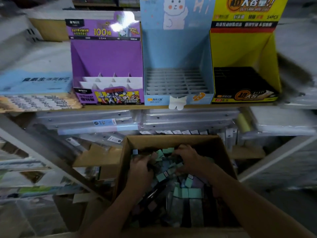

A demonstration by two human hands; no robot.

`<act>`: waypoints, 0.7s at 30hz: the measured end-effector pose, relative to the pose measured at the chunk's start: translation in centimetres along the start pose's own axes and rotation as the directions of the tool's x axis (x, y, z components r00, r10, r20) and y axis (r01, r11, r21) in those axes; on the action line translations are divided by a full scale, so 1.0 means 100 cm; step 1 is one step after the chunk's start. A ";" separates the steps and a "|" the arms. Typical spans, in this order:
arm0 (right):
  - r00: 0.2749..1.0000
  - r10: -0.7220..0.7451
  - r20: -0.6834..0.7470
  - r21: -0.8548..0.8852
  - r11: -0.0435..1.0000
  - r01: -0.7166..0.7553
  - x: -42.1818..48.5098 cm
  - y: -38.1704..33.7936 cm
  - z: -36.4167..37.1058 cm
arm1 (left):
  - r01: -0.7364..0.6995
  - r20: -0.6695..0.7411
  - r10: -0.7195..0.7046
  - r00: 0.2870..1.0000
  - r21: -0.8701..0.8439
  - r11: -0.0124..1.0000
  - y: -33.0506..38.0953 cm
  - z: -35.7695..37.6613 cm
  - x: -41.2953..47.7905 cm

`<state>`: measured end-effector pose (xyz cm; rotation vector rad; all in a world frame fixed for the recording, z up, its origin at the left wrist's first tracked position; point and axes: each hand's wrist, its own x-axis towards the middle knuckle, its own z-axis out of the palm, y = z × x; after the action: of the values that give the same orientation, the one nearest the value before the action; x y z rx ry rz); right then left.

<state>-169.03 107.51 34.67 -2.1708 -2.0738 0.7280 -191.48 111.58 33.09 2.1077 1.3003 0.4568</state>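
1. A heap of small cases [178,191] with mint, blue and lilac caps lies loose in an open cardboard box [171,139] set low in front of the person, below the shelf. They were probably tipped in as bulk stock to be sorted out by hand.
2. The left hand [139,167] is sunk into the far side of the heap, its fingers curled round a clutch of cases. The right hand [187,158] faces it from just beside, its fingers bent down and closed on more of them. The two likely work together so that several cases come up at once.
3. On the shelf [120,107] above stand three cardboard display boxes: a purple display [106,57], a blue display [178,54] and a yellow display [243,50]. Their divided slots are bare and face forward, within reach of the box, most likely waiting to be filled.
4. Clear plastic packets [103,121] lie stacked flat under the shelf, behind the box.
5. The blur hides any print on the cases.
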 end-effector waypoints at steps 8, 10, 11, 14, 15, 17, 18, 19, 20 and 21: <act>1.000 -0.010 -0.017 0.070 0.997 0.011 0.000 -0.003 -0.003 | 0.017 0.044 -0.023 0.999 0.132 0.991 -0.005 0.002 -0.003; 0.999 -0.035 -0.005 0.067 0.997 0.035 0.004 -0.001 -0.006 | 0.036 -0.015 -0.036 0.999 0.012 0.999 -0.003 0.003 -0.001; 0.999 -0.041 -0.005 0.080 0.996 0.041 0.005 0.002 -0.007 | 0.045 -0.045 -0.047 0.998 -0.042 0.998 -0.001 0.002 -0.001; 0.998 -0.065 0.014 0.129 0.990 0.062 0.005 0.010 -0.008 | 0.091 -0.109 -0.101 0.989 -0.087 0.992 0.007 0.003 -0.007; 0.997 -0.075 0.017 0.142 0.987 0.072 0.005 0.014 -0.007 | 0.115 -0.119 -0.122 0.985 -0.060 0.992 0.009 0.005 -0.008; 0.996 -0.085 0.012 0.188 0.979 0.081 0.006 0.019 -0.006 | 0.175 -0.143 -0.166 0.976 0.048 0.983 0.012 0.009 -0.012; 0.997 -0.082 0.011 0.211 0.974 0.078 0.006 0.020 -0.007 | 0.195 -0.151 -0.177 0.973 0.112 0.974 0.013 0.009 -0.013; 0.997 -0.080 0.011 0.227 0.971 0.075 0.007 0.020 -0.007 | 0.195 -0.151 -0.170 0.974 0.171 0.966 0.015 0.010 -0.014; 0.996 -0.087 0.012 0.228 0.970 0.082 0.007 0.021 -0.007 | 0.183 -0.143 -0.154 0.978 0.222 0.958 0.015 0.009 -0.013; 0.994 -0.107 0.010 0.211 0.972 0.103 0.006 0.021 -0.007 | 0.162 -0.127 -0.132 0.983 0.260 0.952 0.014 0.009 -0.013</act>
<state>-166.83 108.11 34.35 -1.9350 -2.0004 0.9163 -190.57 109.65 33.38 2.2075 1.6502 0.3503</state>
